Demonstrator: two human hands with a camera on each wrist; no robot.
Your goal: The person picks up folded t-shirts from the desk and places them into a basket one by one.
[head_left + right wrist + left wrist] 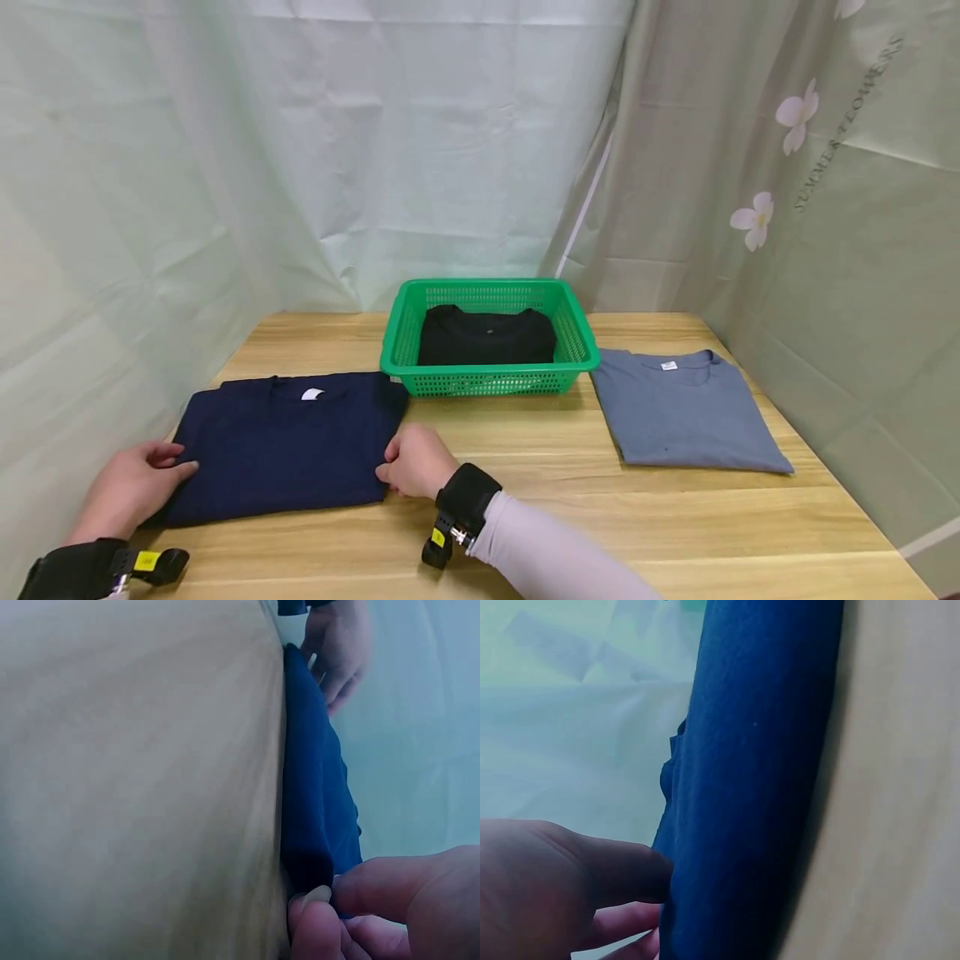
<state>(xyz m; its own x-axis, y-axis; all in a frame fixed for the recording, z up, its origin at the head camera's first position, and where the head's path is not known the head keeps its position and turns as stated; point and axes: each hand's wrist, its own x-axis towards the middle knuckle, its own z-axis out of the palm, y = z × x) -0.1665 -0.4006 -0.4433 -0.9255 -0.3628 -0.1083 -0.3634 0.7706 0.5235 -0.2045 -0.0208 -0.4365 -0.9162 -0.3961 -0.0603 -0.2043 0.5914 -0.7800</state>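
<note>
A folded navy T-shirt (288, 442) lies flat on the wooden table, its collar with a white label toward the back. At its left edge my left hand (133, 483) pinches the fabric, thumb on top; in the left wrist view the thumb (630, 870) presses the cloth and the other fingers go behind it. My right hand (418, 461) pinches the right edge near the front corner. The right wrist view shows thumb and fingertips (319, 922) closed on the end of the navy fold, with the left hand at the far end.
A green plastic basket (491, 381) holding a folded black T-shirt (487, 340) stands at the back middle, close to the navy shirt's back right corner. A folded grey-blue T-shirt (686, 417) lies on the right of the table (525, 467). Curtains (450, 150) hang around the back and sides.
</note>
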